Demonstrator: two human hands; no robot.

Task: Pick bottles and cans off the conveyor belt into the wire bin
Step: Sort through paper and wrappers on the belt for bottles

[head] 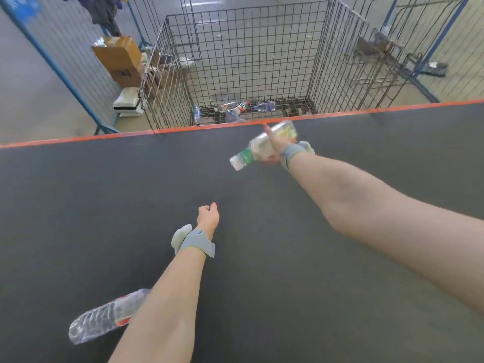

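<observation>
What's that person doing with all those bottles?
A person is picking bottles off the conveyor belt. Their right hand grips a green-labelled bottle near the belt's far edge, just short of the wire bin, where a few bottles lie. Their left hand is curled and holds nothing. A red-labelled bottle lies on the belt, partly under the left forearm.

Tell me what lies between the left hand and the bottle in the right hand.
Nothing: the head view shows only bare dark belt between the left hand and the bottle.
</observation>
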